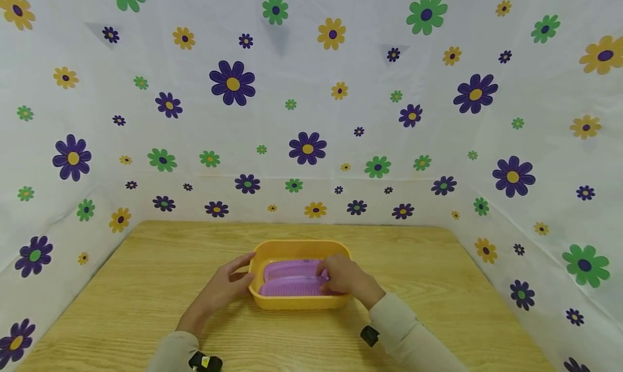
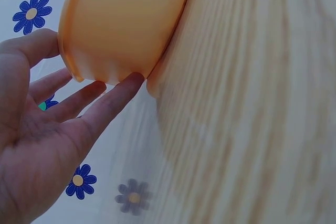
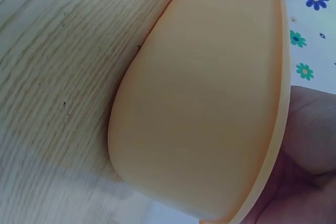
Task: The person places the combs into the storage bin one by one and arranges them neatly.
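Observation:
Inside a yellow plastic basin (image 1: 302,303) lie two purple combs, a farther comb (image 1: 287,269) and a nearer comb (image 1: 292,290), side by side with their teeth toward me. My right hand (image 1: 348,277) reaches over the basin's right end and pinches the nearer comb by its right end; the fingers cover that part of both combs. In the right wrist view the basin's outer wall (image 3: 194,93) hides most of that hand. At the other end, my left hand (image 1: 226,285) touches the outer wall and rim with extended fingers (image 2: 113,100).
The basin stands on a light wood-grain table (image 1: 194,253). A white sheet with printed flowers (image 1: 311,112) encloses the table at the back and both sides. Each sleeve carries a small black device, one at the left wrist (image 1: 205,361), the other at the right wrist (image 1: 370,336).

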`<act>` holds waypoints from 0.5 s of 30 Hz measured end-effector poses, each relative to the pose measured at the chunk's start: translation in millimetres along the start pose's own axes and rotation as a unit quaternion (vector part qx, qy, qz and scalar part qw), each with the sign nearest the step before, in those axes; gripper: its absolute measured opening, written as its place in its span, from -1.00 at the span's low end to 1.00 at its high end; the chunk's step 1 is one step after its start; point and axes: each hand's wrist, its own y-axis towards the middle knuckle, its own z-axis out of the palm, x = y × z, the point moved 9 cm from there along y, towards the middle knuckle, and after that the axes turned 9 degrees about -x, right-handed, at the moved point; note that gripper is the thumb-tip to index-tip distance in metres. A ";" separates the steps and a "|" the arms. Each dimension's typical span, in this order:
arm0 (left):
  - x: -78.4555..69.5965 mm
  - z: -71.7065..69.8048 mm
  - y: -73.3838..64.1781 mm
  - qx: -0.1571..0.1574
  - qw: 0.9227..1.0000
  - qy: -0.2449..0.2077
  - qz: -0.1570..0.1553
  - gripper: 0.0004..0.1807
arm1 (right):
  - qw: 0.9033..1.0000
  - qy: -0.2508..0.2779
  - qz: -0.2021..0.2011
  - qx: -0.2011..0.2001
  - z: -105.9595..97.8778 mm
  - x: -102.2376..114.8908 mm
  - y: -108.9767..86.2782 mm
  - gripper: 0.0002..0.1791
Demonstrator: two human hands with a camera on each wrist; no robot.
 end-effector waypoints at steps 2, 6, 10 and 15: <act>-0.2 -0.4 0.4 -0.001 1.000 0.003 0.001 -0.34 | 1.000 -0.002 -0.007 -0.001 -0.4 1.9 -0.5 -0.74; 1.3 -0.9 1.2 0.001 1.000 0.007 0.001 -0.34 | 1.000 0.000 -0.013 0.002 1.5 3.4 -0.9 -0.74; 3.1 -2.2 0.9 -0.002 1.000 0.005 -0.003 -0.34 | 1.000 0.007 -0.013 0.008 2.0 4.1 -1.4 -0.72; 0.8 -2.0 0.1 0.007 1.000 0.008 0.009 -0.35 | 0.999 0.035 -0.003 -0.014 -17.2 -1.5 -4.0 -0.73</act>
